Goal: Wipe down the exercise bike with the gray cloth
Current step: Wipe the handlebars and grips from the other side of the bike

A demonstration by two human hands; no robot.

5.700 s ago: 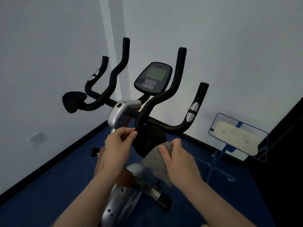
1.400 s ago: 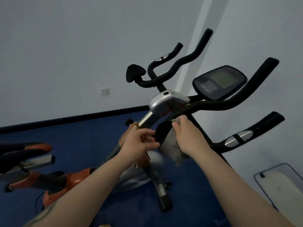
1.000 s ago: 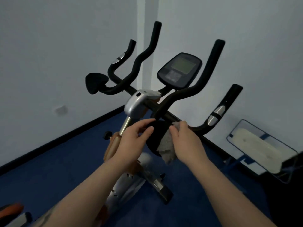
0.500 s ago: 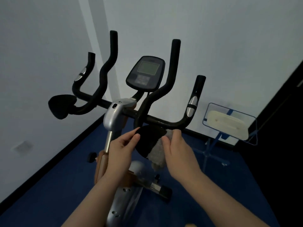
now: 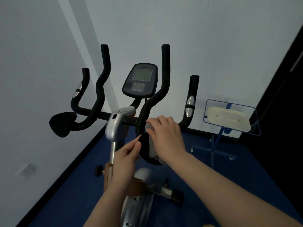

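The exercise bike fills the middle of the frame, its black handlebars rising toward the top and its console sitting at centre. Just below centre, the right hand lies over the gray cloth and presses it against a round black pad on the right side of the handlebar; its fingers bend over the top of the cloth, which shows only as a crumpled strip along the hand's left edge. The left hand, lower and a little left, pinches the left rim of that same pad between thumb and fingertips. A matching pad sticks out at mid-left of the frame. The bike's silver post runs down behind the left hand toward the silver body at the bottom centre. The floor is blue. At mid-right stands a blue wire rack holding a pale slab, well apart from the bike. A wall socket sits at lower left.
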